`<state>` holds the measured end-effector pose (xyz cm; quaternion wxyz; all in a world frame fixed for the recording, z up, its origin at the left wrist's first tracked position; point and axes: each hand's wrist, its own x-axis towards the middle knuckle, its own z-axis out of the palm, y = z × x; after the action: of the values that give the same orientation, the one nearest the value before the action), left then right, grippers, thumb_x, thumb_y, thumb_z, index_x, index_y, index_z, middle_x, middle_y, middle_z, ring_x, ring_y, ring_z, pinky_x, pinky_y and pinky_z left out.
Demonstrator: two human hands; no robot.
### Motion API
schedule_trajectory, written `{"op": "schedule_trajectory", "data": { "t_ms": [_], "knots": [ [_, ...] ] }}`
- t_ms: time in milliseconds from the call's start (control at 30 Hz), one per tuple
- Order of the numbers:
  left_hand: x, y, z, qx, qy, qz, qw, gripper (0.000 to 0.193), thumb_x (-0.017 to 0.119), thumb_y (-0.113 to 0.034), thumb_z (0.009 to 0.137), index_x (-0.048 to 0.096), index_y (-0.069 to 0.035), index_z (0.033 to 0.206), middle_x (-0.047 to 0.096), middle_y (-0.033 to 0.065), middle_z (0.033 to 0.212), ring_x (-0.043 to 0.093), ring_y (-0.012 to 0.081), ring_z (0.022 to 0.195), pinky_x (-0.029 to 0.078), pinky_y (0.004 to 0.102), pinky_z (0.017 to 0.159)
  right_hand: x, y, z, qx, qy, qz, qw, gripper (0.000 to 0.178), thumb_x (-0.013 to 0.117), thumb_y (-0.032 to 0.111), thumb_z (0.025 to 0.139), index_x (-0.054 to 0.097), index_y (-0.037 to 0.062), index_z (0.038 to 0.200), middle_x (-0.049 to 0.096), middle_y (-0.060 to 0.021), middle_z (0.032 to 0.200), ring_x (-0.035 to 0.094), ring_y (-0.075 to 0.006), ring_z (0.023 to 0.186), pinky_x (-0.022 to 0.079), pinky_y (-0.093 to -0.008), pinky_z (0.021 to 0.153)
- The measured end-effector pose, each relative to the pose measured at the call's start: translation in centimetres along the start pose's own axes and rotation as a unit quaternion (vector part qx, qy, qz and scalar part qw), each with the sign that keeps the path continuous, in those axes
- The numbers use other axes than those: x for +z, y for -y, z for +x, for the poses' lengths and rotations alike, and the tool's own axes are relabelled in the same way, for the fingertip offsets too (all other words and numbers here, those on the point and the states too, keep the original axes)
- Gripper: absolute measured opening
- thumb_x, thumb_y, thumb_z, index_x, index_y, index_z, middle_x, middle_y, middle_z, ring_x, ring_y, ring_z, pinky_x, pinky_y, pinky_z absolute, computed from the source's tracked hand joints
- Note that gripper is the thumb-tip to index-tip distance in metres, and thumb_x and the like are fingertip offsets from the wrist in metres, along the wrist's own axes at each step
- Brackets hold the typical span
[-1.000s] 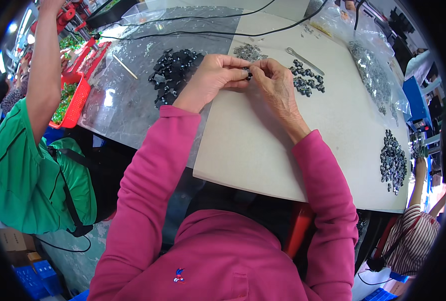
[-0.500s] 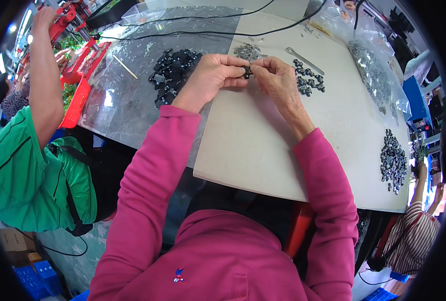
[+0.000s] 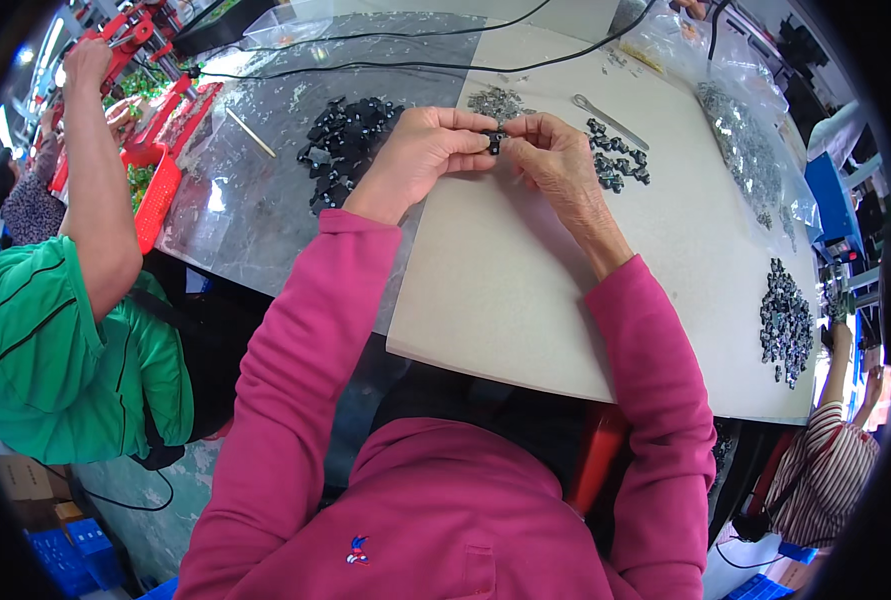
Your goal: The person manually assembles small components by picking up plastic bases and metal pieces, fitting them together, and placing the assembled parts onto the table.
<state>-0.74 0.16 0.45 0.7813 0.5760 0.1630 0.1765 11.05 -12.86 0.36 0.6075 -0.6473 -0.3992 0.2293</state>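
Between the fingertips of both hands sits a small black plastic part (image 3: 494, 143), held above the pale board. My left hand (image 3: 428, 152) pinches it from the left, thumb and fingers closed. From the right, my right hand (image 3: 555, 155) closes thumb and forefinger at the part's edge; any smaller piece there is hidden. Just behind the fingers lies a heap of small silvery metal pieces (image 3: 497, 103). A large pile of black parts (image 3: 343, 145) is left of my left hand. Beside my right hand lie several black parts with metal bits (image 3: 617, 160).
Metal tweezers (image 3: 610, 121) lie at the back right. A clear bag of metal pieces (image 3: 750, 140) and another dark pile (image 3: 785, 322) occupy the right side. A thin stick (image 3: 251, 134) and red basket (image 3: 155, 200) are leftward, near a person in green (image 3: 55, 340). Black cables (image 3: 415, 66) cross the back.
Both my hands stay in nearly the same place, with the black part turned slightly between the fingertips. At the left, the person in green has lowered the raised hand and shifted the arm.
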Motion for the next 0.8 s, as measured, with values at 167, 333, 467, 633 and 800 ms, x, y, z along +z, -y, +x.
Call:
{"op": "schedule_trajectory", "data": {
  "t_ms": [167, 333, 467, 633, 800],
  "knots": [
    [0.0, -0.1, 0.0, -0.002, -0.007, -0.001, 1.000, 0.022, 0.061, 0.000, 0.079, 0.061, 0.006, 0.100, 0.063, 0.0106, 0.086, 0.065, 0.0173, 0.071, 0.055, 0.0252, 0.067, -0.3, -0.1, 0.2, 0.035, 0.014, 0.001, 0.999, 0.020, 0.061, 0.015, 0.081, 0.061, -0.0001, 0.094, 0.058, 0.0003, 0.068, 0.050, -0.0043, 0.055, 0.038, -0.0179, 0.045],
    [-0.2, 0.0, -0.1, -0.005, 0.001, 0.023, 1.000, 0.022, 0.060, -0.001, 0.080, 0.060, 0.006, 0.101, 0.063, 0.0097, 0.085, 0.064, 0.0159, 0.069, 0.054, 0.0250, 0.066, 0.0, 0.3, -0.1, 0.051, 0.014, -0.042, 0.998, 0.017, 0.060, 0.016, 0.081, 0.061, 0.0000, 0.085, 0.055, 0.0012, 0.063, 0.048, -0.0043, 0.053, 0.037, -0.0190, 0.045],
    [0.1, 0.0, 0.2, 0.003, 0.008, 0.082, 0.997, 0.028, 0.062, -0.001, 0.081, 0.056, 0.005, 0.108, 0.062, 0.0092, 0.089, 0.064, 0.0158, 0.072, 0.055, 0.0264, 0.071, 0.2, -0.2, -0.1, 0.009, -0.004, -0.100, 0.995, 0.018, 0.059, 0.017, 0.081, 0.061, -0.0010, 0.080, 0.052, 0.0019, 0.062, 0.046, -0.0046, 0.052, 0.036, -0.0206, 0.045],
    [0.2, 0.2, 0.4, 0.021, 0.016, 0.069, 0.997, 0.032, 0.062, -0.003, 0.082, 0.054, 0.004, 0.112, 0.063, 0.0085, 0.087, 0.063, 0.0139, 0.072, 0.055, 0.0246, 0.067, -1.3, 0.3, 0.7, -0.025, 0.016, -0.130, 0.991, 0.021, 0.058, 0.018, 0.079, 0.060, -0.0028, 0.073, 0.050, 0.0021, 0.058, 0.044, -0.0057, 0.049, 0.034, -0.0229, 0.043],
    [-0.5, -0.3, 0.4, 0.053, -0.018, 0.063, 0.996, 0.034, 0.062, -0.005, 0.082, 0.053, 0.003, 0.113, 0.064, 0.0079, 0.085, 0.063, 0.0124, 0.071, 0.054, 0.0238, 0.065, -10.6, 1.9, 1.8, 0.004, -0.072, -0.245, 0.967, 0.021, 0.058, 0.016, 0.075, 0.058, -0.0022, 0.065, 0.046, 0.0010, 0.051, 0.042, -0.0063, 0.045, 0.032, -0.0237, 0.040]
  ]
}}
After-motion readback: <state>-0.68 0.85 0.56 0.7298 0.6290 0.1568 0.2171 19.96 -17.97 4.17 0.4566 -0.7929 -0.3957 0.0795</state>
